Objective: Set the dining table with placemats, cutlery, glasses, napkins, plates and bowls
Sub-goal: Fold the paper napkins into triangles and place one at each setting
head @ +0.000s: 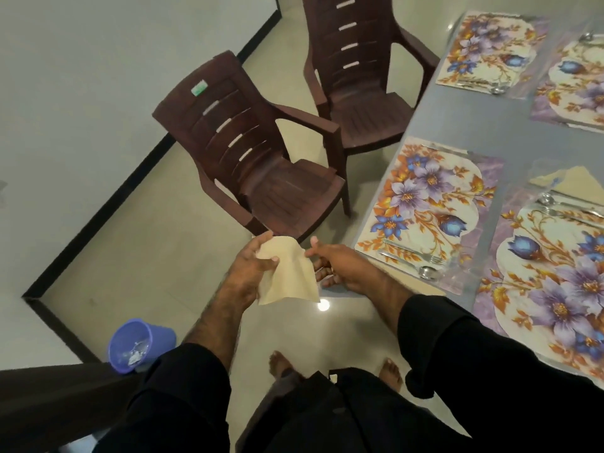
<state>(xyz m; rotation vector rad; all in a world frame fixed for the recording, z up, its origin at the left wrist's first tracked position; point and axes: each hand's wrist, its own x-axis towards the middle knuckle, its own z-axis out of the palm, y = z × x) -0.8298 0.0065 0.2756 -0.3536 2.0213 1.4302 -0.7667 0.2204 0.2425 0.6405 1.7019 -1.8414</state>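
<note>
napkin (287,273) hangs in the air over the floor, just off the bench (490,138) edge and near the closest placemat (425,204). left hand (251,266) has its grip pinched on the upper left corner; right hand (340,263) nips the upper right edge. it looks light, soft and floppy (easily creased), best held by the corners. long axis runs downward, free end toward the floor.
</note>
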